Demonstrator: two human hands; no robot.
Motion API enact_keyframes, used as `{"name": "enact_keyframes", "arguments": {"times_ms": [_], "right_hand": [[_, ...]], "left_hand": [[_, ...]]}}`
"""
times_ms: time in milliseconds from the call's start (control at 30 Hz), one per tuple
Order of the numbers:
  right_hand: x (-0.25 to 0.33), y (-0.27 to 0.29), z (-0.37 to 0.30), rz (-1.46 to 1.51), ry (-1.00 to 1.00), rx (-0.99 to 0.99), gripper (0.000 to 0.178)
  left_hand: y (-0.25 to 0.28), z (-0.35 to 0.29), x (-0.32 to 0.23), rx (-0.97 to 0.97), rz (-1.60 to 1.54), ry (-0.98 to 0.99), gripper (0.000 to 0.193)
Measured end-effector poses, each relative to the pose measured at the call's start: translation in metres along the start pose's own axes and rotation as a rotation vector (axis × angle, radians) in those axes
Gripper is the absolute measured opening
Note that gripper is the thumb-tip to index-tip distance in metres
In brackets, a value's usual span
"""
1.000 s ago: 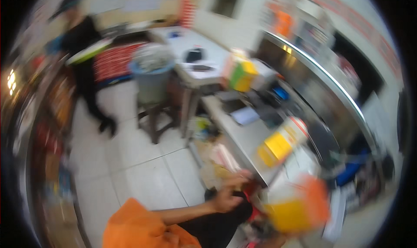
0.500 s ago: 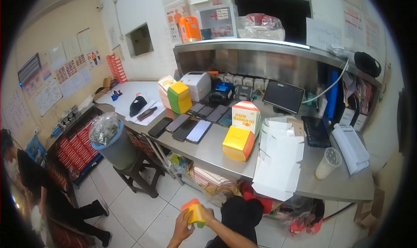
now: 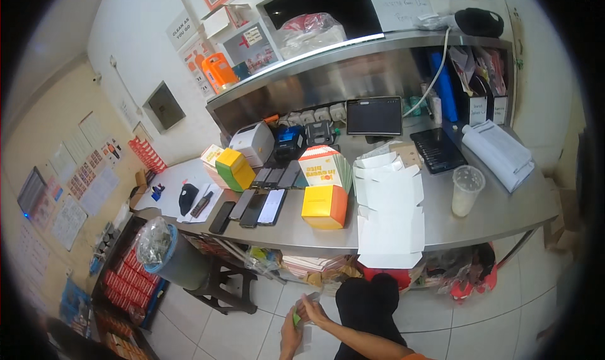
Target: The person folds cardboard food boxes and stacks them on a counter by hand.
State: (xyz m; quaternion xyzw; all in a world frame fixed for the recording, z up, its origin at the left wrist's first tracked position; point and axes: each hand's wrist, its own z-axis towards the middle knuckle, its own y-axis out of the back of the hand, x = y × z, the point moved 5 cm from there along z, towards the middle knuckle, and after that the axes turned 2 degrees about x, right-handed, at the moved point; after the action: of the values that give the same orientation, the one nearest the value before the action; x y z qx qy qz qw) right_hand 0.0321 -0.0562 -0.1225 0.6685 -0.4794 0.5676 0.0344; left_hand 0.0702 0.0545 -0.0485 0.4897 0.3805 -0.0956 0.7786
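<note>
Low in front of my lap, both hands grip a small folding carton, of which a green edge and pale greyish flaps show. My left hand is closed on its left side. My right hand pinches it from the right and above; the fingers hide much of it. Beyond, on the steel table, stands a yellow and orange carton against a stack of flat printed cartons. White unfolded cardboard sheets lie to its right, overhanging the table's front edge.
Several phones lie left of the yellow carton, near another yellow-green carton and a white printer. A plastic cup stands at the right. A lined bin sits on a dark stool at left.
The view has swung right and tilted. In my hands the carton has been turned, so its yellow and orange faces no longer show. The person at the left is now mostly out of view.
</note>
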Motion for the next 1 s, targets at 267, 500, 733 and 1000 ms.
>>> {"name": "enact_keyframes", "arguments": {"times_ms": [267, 500, 733, 1000], "right_hand": [[0.033, 0.011, -0.003, -0.589, 0.445, 0.086, 0.037], [0.032, 0.008, -0.004, -0.866, 0.532, 0.050, 0.021], [-0.003, 0.001, -0.003, -1.203, 0.405, 0.449, 0.016], [0.030, 0.006, 0.002, -0.674, 0.507, 0.299, 0.018]], "left_hand": [[0.010, -0.008, 0.067, -0.362, -0.379, 0.182, 0.024], [-0.002, 0.009, 0.061, -0.208, -0.406, 0.395, 0.013], [0.002, -0.015, 0.037, -0.100, -0.386, 0.324, 0.027], [-0.003, 0.003, 0.057, -0.235, -0.551, 0.378, 0.017]]}}
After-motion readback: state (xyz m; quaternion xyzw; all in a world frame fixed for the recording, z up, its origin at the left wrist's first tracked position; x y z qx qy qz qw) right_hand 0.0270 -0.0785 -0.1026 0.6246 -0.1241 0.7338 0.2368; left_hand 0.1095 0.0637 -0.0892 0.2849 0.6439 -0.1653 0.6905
